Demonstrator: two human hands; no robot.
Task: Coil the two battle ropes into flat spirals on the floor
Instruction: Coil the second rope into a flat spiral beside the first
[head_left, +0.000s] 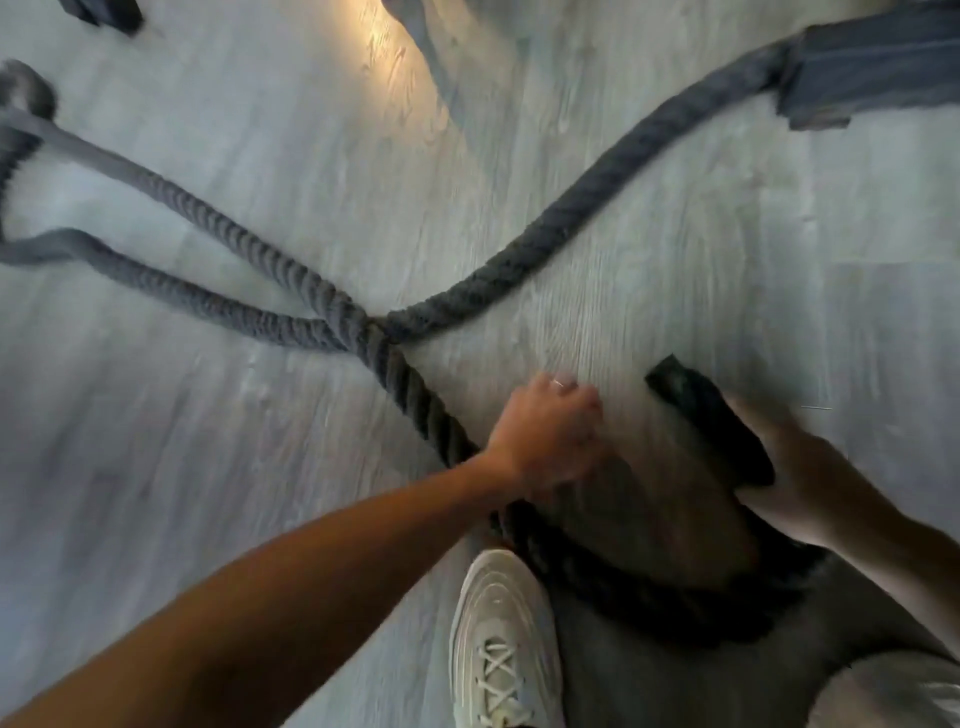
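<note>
While the right hand (795, 467) grips the black rope end (706, 415), which points diagonally away, the left hand (545, 441) closes around the rope (415, 395); this runs diagonally outward across the grey floor (156, 467), crossing a second rope (545, 228).

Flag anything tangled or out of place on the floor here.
The ropes cross and overlap mid-floor instead of lying apart, which could snag coiling. The right hand holds the black rope end; the left hand is on the rope.
</note>
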